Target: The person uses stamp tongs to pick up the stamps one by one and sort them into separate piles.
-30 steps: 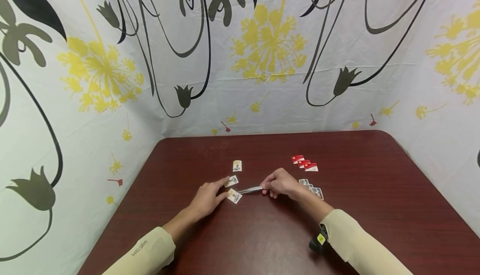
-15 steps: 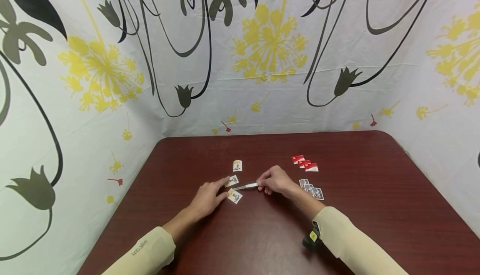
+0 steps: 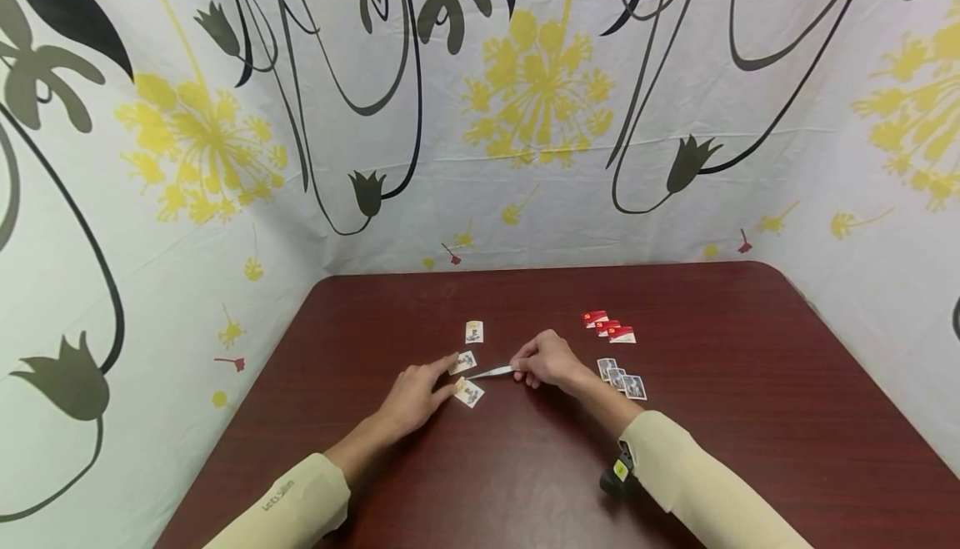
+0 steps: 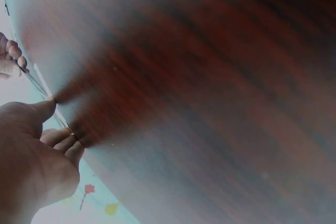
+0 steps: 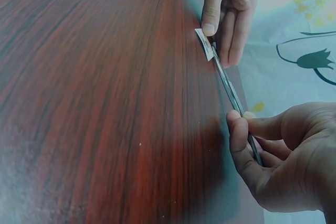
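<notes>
My right hand pinches slim metal tweezers between thumb and fingers. Their tips point left and reach the upper edge of the nearest of three small pale picture cards. My left hand lies stretched out at the cards' left side, thumb at the nearest card's corner and forefinger at the edge of the middle card. Beyond them lies the far card. In the right wrist view the left thumb rests on the end of the card, close to the tips of the tweezers.
To the right lie three overlapping red-and-white cards, and nearer, three overlapping grey picture cards beside the right forearm. Everything lies on a dark red wooden table. A flower-printed cloth hangs behind it.
My right hand has moved left with the tweezers, bringing their tips from the near card's right corner to its upper edge. The left hand and the cards look unmoved.
</notes>
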A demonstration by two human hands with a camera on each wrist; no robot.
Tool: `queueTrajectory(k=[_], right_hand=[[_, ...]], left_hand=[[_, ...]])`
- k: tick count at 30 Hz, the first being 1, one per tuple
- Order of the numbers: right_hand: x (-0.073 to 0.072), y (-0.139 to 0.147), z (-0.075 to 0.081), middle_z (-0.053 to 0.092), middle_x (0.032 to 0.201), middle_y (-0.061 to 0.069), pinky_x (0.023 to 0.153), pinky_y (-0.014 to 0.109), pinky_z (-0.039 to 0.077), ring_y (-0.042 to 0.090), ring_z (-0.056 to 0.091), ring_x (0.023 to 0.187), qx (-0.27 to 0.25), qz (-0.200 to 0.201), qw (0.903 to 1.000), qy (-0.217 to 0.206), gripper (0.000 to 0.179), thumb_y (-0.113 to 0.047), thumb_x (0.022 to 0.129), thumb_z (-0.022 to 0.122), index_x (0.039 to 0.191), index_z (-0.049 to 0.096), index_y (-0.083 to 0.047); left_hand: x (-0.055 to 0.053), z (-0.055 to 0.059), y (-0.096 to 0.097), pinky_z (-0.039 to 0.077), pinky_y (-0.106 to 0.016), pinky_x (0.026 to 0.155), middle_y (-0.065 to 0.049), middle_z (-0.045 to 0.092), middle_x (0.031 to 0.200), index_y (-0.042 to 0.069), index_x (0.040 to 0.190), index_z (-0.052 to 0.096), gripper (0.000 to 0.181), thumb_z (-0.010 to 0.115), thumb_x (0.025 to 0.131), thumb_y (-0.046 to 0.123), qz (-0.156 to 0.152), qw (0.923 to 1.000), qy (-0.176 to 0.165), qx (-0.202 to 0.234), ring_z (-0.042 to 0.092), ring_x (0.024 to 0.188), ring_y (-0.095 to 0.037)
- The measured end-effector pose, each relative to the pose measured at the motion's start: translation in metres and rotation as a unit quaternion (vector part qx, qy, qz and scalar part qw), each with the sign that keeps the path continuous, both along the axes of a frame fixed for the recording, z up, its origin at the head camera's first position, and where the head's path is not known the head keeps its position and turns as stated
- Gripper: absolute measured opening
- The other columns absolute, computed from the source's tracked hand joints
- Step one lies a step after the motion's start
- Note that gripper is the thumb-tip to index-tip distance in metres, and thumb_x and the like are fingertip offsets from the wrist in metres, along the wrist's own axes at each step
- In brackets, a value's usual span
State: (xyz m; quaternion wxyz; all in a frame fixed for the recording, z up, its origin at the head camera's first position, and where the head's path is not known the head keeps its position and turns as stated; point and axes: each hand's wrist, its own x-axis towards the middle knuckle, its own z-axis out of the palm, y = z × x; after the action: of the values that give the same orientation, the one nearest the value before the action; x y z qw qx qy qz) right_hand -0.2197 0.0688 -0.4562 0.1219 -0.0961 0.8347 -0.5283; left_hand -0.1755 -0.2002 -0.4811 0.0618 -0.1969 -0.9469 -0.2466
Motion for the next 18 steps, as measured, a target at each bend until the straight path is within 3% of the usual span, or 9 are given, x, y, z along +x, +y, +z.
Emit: queueTrajectory(k=[18], right_hand=[[0.0011,-0.0035,-0.0021,0.074,0.07,0.012,0.051,0.027,0.055,0.011,0.06,0.051,0.006,-0.019,0.9998,0.001,0.008,0.003,0.096,0.075,0.091,0.081,0.005]], left_hand=[[0.0006,-0.0011,-0.0006,0.057,-0.052,0.094,-0.015,0.07,0.138,0.008,0.15,0.062,0.055,0.078,0.099,0.019,0.0,1.0,0.0,-0.003,0.071,0.118,-0.033]])
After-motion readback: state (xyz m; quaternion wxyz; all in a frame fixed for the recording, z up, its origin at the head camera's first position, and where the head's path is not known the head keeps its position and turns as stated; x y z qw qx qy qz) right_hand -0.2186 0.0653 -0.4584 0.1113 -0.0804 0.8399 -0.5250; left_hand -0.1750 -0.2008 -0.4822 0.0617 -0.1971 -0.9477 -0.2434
